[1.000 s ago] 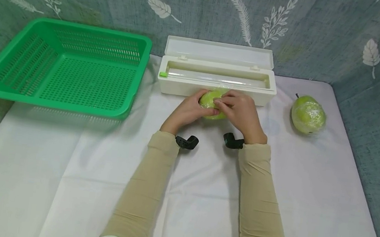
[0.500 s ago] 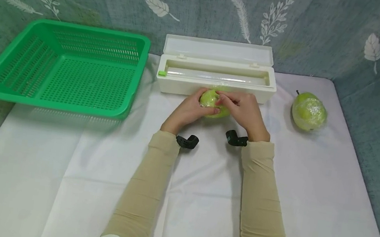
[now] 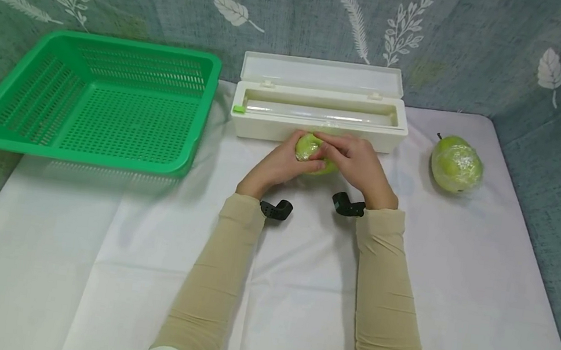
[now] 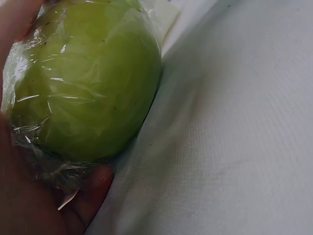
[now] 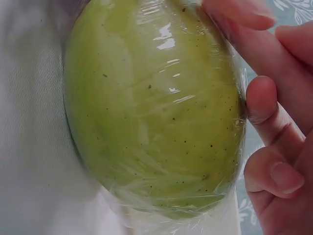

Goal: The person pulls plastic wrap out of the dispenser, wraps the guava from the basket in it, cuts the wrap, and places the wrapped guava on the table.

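Note:
A green pear (image 3: 307, 147) in clear plastic wrap rests on the white cloth just in front of the wrap box. My left hand (image 3: 283, 159) grips it from the left, the thumb along its near side. From the right, my right hand (image 3: 359, 162) has thumb and forefinger on the wrapped top; its other fingers are curled against the side in the right wrist view. Film gathers in loose folds at the end of the pear (image 4: 93, 78) by the left hand. Seen from the right wrist, the pear (image 5: 151, 112) has stretched, shiny film over its speckled skin.
Behind the hands stands a white plastic wrap dispenser box (image 3: 317, 134), lid up, with a roll inside and a green slider at its left end. A green slotted basket (image 3: 119, 161) is at the back left. Another wrapped pear (image 3: 456, 165) lies at the right.
The right hand's thumb and forefinger have shifted over the wrapped pear's top, and the hand's back has turned slightly. The left hand keeps its grip.

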`<state>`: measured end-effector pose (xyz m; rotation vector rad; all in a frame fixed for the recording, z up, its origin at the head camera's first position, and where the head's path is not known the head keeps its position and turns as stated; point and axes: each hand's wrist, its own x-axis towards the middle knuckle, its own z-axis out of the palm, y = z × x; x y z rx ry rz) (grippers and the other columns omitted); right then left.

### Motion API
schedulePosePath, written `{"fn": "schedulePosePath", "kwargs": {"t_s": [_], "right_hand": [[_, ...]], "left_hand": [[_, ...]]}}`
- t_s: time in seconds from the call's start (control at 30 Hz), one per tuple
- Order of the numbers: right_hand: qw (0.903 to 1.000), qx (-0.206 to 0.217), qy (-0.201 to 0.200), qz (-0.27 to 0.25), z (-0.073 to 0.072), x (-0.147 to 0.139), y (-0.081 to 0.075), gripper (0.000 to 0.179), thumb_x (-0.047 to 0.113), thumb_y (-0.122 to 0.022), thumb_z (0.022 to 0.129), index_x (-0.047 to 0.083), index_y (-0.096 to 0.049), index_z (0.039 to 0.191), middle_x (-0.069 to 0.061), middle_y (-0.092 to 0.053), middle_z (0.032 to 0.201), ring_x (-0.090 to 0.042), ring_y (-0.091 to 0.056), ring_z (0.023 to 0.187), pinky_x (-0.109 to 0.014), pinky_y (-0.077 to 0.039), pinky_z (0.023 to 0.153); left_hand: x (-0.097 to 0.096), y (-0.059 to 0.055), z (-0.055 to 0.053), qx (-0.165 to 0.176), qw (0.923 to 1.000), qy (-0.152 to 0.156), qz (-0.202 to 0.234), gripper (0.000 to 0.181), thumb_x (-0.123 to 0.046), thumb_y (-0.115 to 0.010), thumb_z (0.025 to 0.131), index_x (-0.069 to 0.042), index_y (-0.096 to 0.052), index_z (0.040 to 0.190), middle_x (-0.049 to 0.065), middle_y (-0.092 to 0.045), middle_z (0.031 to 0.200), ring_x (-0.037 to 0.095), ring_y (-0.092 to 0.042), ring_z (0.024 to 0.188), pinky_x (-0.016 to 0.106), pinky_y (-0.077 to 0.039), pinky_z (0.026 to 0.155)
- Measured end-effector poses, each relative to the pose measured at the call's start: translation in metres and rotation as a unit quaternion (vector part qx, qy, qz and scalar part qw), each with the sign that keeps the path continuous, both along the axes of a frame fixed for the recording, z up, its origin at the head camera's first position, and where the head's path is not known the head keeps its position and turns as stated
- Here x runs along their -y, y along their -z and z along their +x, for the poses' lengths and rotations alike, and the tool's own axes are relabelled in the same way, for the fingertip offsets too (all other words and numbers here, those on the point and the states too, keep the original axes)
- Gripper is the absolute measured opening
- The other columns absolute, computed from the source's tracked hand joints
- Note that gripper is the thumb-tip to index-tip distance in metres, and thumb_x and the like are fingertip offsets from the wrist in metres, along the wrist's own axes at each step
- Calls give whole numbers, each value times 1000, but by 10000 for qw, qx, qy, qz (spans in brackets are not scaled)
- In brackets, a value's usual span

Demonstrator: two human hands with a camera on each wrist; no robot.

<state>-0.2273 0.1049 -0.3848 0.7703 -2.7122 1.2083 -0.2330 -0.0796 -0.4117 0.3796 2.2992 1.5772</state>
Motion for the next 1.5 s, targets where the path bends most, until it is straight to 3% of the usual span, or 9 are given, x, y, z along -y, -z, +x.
{"fn": "schedulePosePath", "kwargs": {"t_s": [0.13, 0.23, 0.37, 0.53, 0.63, 0.77, 1.0, 1.33, 1.5], "right_hand": [[9962, 678, -4, -539, 0, -3, 2, 31, 31, -50, 91, 22, -58, 120, 2, -66, 98, -10, -55, 96, -28, -40, 79], [9816, 1240, 60, -1450, -2, -9, 6, 31, 28, -49, 92, 18, -58, 121, -2, -67, 94, -13, -58, 92, -31, -42, 75], [9655, 1226, 650, -2203, -5, -15, 8, 27, 29, -48, 93, 13, -61, 111, -9, -66, 81, -22, -58, 76, -36, -41, 65], [9595, 1229, 2020, -1532, -10, -24, 12, 37, 45, -48, 89, 11, -63, 92, -7, -61, 79, -18, -55, 75, -31, -41, 67], [9566, 1662, 2219, -903, -11, -29, 16, 48, 52, -45, 87, 9, -65, 96, -5, -62, 91, -15, -54, 84, -29, -41, 73], [9572, 2046, 1835, -909, -14, -29, 22, 54, 54, -45, 86, 8, -63, 108, -5, -59, 108, -14, -51, 96, -32, -41, 83], [9499, 2343, 1031, -1793, -15, -19, 27, 50, 51, -54, 83, 14, -60, 116, 1, -57, 117, -8, -45, 111, -30, -32, 95], [9446, 2578, 483, -1974, -12, -7, 32, 43, 45, -57, 83, 20, -60, 117, 5, -57, 117, -7, -47, 110, -30, -34, 93], [9469, 2458, 418, -2028, -12, -5, 34, 38, 46, -55, 84, 24, -63, 113, 7, -59, 114, -8, -50, 107, -31, -36, 90]], "left_hand": [[-1, 17, -6, -295, 9982, -262, -445, 73, -66, -61, 66, -27, -38, 125, -5, -51, 110, 12, -49, 95, 33, -40, 80], [-3, 24, -8, -425, 9960, -440, -659, 77, -71, -58, 64, -28, -37, 125, -6, -50, 112, 12, -48, 96, 33, -39, 82], [-4, 25, -9, -389, 9956, -420, -747, 81, -71, -58, 64, -26, -34, 127, -4, -48, 115, 12, -47, 100, 34, -38, 85], [-1, 24, -9, -239, 9972, -211, -673, 81, -68, -61, 64, -28, -31, 128, -2, -45, 119, 13, -45, 104, 35, -37, 88], [1, 25, -9, -199, 9976, -126, -656, 79, -66, -62, 64, -29, -32, 127, -2, -45, 120, 13, -45, 105, 36, -36, 89], [2, 26, -10, -257, 9980, -15, -577, 77, -64, -64, 65, -31, -32, 127, -2, -45, 120, 13, -45, 104, 35, -37, 88], [1, 26, -11, -341, 9981, 337, -382, 76, -60, -68, 64, -34, -36, 127, -7, -47, 116, 11, -47, 101, 34, -38, 86], [1, 24, -8, -319, 9956, 778, -418, 83, -57, -72, 62, -38, -31, 132, -7, -42, 125, 11, -46, 105, 34, -38, 88], [3, 2, 2, -265, 9940, 966, -439, 79, -43, -73, 69, -29, -30, 135, -2, -43, 124, 13, -45, 105, 32, -37, 88]]}}
